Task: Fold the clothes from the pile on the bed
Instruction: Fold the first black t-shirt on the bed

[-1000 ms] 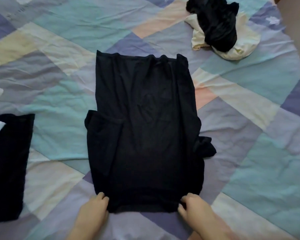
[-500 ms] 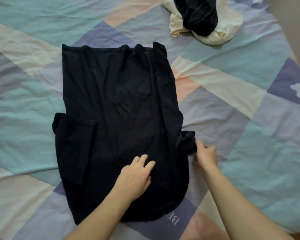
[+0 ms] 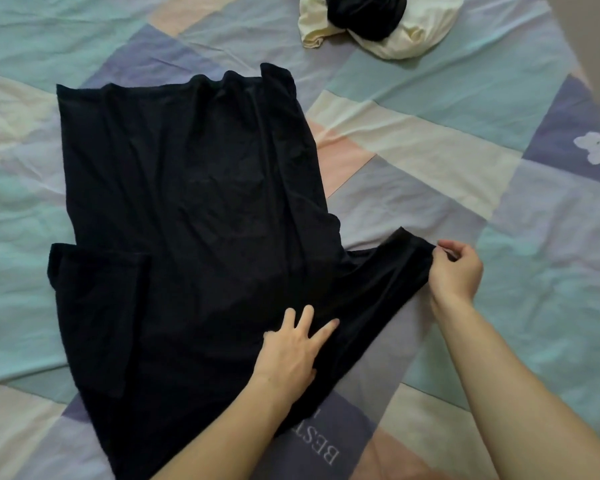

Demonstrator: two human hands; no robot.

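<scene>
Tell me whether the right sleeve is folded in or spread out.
Spread out: the right hand pinches the right sleeve's cuff, pulled sideways.

Printed in pale capitals on a purple patch of the bedsheet [image 3: 340, 441], just below the hem of the black garment [image 3: 187, 237]: "BEST", seen upside down from the head view. Above it on the same patch, part of a second line, cut off by the garment's edge and not legible. No other lettering, labels, brands or numbers legible anywhere. Right of the garment, on another purple patch, only a small white animal-face motif [image 3: 594, 147], without words.
</scene>
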